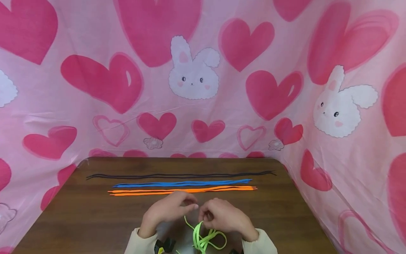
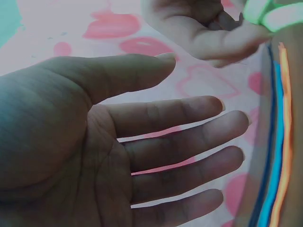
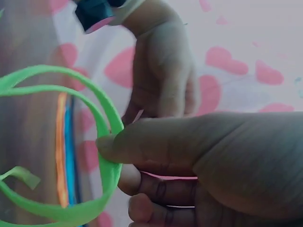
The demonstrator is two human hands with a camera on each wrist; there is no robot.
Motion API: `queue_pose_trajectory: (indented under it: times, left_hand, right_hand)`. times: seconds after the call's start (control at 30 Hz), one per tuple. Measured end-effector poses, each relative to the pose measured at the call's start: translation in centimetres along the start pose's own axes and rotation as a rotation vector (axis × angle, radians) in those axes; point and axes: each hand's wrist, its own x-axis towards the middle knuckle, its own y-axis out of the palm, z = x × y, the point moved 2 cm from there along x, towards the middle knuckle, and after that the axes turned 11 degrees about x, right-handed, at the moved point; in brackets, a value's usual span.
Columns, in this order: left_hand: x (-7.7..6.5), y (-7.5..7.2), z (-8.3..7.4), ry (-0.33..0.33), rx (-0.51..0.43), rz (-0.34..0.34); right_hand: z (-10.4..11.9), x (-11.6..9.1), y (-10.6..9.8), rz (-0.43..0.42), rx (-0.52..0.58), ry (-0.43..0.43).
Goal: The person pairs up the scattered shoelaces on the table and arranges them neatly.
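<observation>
A bright green shoelace hangs in loose loops below my right hand. The thumb and index finger of that hand pinch it, seen closely in the right wrist view, where the green lace forms a big loop with one free tip to the left. My left hand hovers just left of the right one and holds nothing. In the left wrist view the left hand's fingers are spread and nearly straight, apart from the lace.
Beyond the hands, orange laces, blue laces and black laces lie stretched out in rows across the brown wooden table. A pink cloth with hearts and rabbits hangs behind and beside the table.
</observation>
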Motion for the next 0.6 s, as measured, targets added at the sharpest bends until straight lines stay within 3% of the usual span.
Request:
queue_pose_trajectory:
  times: [0.17, 0.37, 0.6]
  left_hand:
    - [-0.9, -0.7, -0.9, 0.018, 0.002, -0.02]
    - [-1.0, -0.4, -1.8, 0.0, -0.035, -0.008]
    - [-0.7, 0.0, -2.6, 0.013, 0.034, -0.023]
  right_hand:
    - [1.5, -0.4, -1.2, -0.074, 0.045, 0.017]
    - [1.7, -0.6, -1.9, -0.151, 0.113, 0.053]
    - [2.0, -1.0, -2.3, -0.204, 0.176, 0.057]
